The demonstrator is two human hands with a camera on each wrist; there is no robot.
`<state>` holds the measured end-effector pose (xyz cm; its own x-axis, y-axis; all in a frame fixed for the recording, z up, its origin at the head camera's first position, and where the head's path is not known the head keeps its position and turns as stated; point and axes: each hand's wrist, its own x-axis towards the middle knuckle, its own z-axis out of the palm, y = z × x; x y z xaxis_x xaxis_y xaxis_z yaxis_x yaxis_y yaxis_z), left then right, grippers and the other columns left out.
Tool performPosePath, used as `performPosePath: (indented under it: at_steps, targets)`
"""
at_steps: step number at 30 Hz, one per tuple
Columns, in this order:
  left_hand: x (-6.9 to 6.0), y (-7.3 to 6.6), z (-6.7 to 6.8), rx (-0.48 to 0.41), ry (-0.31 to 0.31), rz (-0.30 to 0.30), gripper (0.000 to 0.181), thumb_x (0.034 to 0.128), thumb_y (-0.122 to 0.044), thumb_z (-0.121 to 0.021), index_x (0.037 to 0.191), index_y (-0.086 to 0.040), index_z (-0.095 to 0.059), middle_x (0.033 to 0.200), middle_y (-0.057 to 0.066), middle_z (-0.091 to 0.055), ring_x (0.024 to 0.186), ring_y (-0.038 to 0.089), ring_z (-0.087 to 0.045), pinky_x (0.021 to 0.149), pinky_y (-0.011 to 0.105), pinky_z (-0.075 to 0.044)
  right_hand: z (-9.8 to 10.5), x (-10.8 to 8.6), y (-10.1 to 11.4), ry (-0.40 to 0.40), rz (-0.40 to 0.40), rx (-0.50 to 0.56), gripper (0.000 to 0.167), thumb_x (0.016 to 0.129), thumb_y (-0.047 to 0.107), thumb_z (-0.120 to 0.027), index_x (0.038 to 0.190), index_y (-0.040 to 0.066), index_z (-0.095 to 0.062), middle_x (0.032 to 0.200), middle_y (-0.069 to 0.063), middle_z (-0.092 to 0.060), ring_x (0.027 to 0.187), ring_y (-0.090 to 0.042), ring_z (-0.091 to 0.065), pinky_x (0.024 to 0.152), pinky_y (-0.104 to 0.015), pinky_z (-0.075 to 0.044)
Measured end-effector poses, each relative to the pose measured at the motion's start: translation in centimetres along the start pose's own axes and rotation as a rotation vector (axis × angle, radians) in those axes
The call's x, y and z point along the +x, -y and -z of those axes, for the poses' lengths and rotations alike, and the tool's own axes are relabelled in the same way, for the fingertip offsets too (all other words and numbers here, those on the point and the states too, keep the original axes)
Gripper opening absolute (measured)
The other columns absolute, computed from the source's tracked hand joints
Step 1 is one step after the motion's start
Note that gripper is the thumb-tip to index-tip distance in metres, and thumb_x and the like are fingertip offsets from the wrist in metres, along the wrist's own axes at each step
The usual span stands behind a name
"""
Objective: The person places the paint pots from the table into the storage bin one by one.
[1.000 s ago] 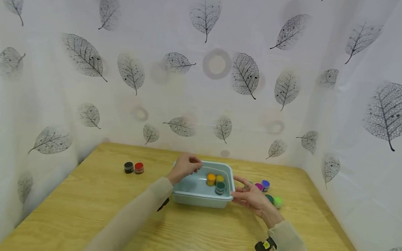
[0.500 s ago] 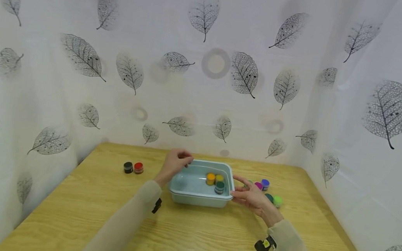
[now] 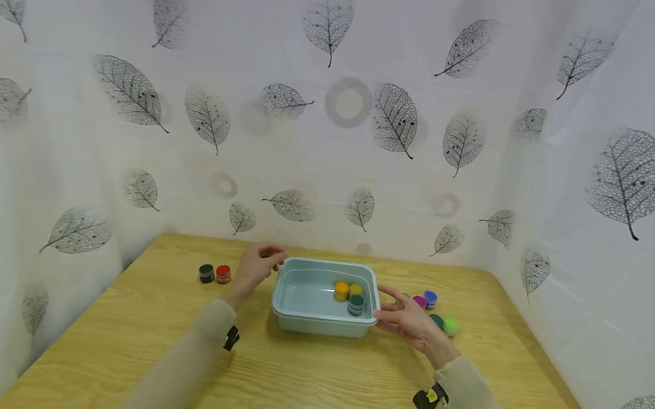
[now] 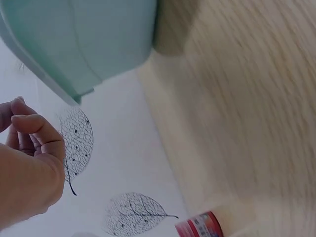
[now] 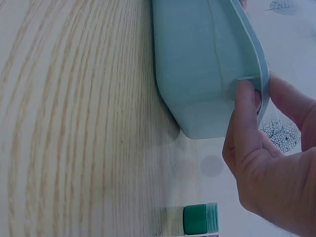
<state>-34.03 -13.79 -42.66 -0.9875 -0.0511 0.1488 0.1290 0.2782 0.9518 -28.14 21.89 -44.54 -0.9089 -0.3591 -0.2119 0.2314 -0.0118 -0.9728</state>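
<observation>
A pale blue plastic tub [image 3: 319, 327] stands on the table, holding an orange-lidded paint jar [image 3: 341, 291], a yellow one [image 3: 356, 290] and a dark green one [image 3: 356, 305]. My right hand [image 3: 413, 324] grips the tub's right rim; the right wrist view shows the thumb over the rim and fingers beneath it. Just off the tub's left side, my left hand [image 3: 254, 270] hovers with loosely curled fingers. In the left wrist view that hand [image 4: 32, 163] is apart from the tub [image 4: 103, 39], and nothing shows in its fingers.
Left of the tub stand a black paint jar [image 3: 206, 273] and a red one [image 3: 223, 274]. Behind the right hand are several more, including purple [image 3: 430, 299], magenta [image 3: 419, 302] and light green [image 3: 450, 327]. A leaf-printed white curtain [image 3: 330, 167] borders the wooden table [image 3: 315, 381].
My left hand has moved left, from above the tub's inside to beyond its left rim. The right hand keeps its grip; the tub and jars stay in place.
</observation>
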Motion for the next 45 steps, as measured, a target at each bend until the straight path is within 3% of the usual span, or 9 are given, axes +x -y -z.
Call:
performPosePath:
  at_steps: [5,11,17,23,29,34,41,45]
  targets:
    - [-0.1,1.0,1.7,-0.007,0.008,0.026,0.023,0.0932,-0.020,-0.067,0.107,-0.001,-0.069,0.092,0.014,-0.070,0.068,0.012,-0.059,0.055,0.022,-0.050,-0.1,0.1,0.0,-0.006,-0.005,0.006,0.076,0.092,0.000,-0.065,0.155,0.009,-0.024,0.106,-0.008,-0.059,0.093,-0.017,-0.068,0.098,-0.043,-0.053]
    - [-0.1,2.0,3.1,0.009,0.015,0.061,0.024,0.0933,-0.022,-0.067,0.109,-0.004,-0.069,0.096,0.012,-0.070,0.072,0.013,-0.060,0.060,0.024,-0.053,-0.1,0.2,-0.1,-0.001,-0.006,0.013,0.077,0.091,0.000,-0.066,0.155,0.009,-0.024,0.103,-0.006,-0.059,0.092,-0.016,-0.068,0.098,-0.043,-0.054]
    - [-0.3,2.6,4.6,0.060,0.010,0.068,0.030,0.0946,-0.021,-0.066,0.117,-0.001,-0.066,0.107,0.020,-0.069,0.077,0.016,-0.062,0.063,0.025,-0.053,0.0,0.2,-0.1,0.001,-0.006,0.011,0.077,0.091,0.000,-0.066,0.155,0.009,-0.023,0.103,-0.006,-0.060,0.091,-0.016,-0.068,0.095,-0.040,-0.056]
    - [-0.1,3.7,7.0,0.131,0.072,0.053,0.031,0.0953,-0.017,-0.065,0.122,-0.002,-0.063,0.119,0.019,-0.066,0.092,0.017,-0.062,0.073,0.031,-0.056,0.1,0.2,0.1,0.002,-0.003,0.014,0.077,0.091,0.000,-0.066,0.155,0.009,-0.024,0.104,-0.007,-0.059,0.091,-0.016,-0.068,0.096,-0.041,-0.056]
    - [0.0,4.5,8.9,0.106,0.122,0.074,0.034,0.0951,-0.007,-0.062,0.127,0.004,-0.058,0.132,0.028,-0.057,0.098,0.017,-0.064,0.085,0.042,-0.058,0.0,0.1,0.1,0.008,-0.005,0.026,0.078,0.091,0.000,-0.066,0.155,0.008,-0.023,0.105,-0.008,-0.061,0.093,-0.017,-0.068,0.096,-0.041,-0.056]
    - [0.0,5.1,10.0,0.055,0.145,0.082,0.038,0.0951,0.002,-0.058,0.131,0.013,-0.051,0.132,0.034,-0.053,0.098,0.027,-0.065,0.088,0.045,-0.059,0.0,0.0,0.1,0.004,-0.013,0.022,0.078,0.091,0.000,-0.067,0.155,0.009,-0.023,0.104,-0.007,-0.060,0.092,-0.016,-0.068,0.095,-0.040,-0.056]
    - [-0.2,5.5,10.9,0.013,0.135,0.121,0.043,0.0939,0.007,-0.056,0.135,0.017,-0.045,0.129,0.039,-0.051,0.095,0.036,-0.069,0.092,0.049,-0.057,-0.2,0.0,0.3,0.001,-0.013,0.017,0.077,0.091,0.000,-0.065,0.155,0.008,-0.022,0.105,-0.009,-0.059,0.093,-0.016,-0.067,0.098,-0.042,-0.054]
    - [-0.2,5.8,11.1,0.005,0.170,0.103,0.046,0.0936,0.010,-0.055,0.137,0.018,-0.040,0.135,0.042,-0.044,0.096,0.035,-0.070,0.092,0.047,-0.057,-0.1,0.0,0.3,0.008,-0.008,0.018,0.077,0.092,-0.001,-0.064,0.156,0.008,-0.021,0.105,-0.008,-0.059,0.092,-0.015,-0.067,0.097,-0.041,-0.055]
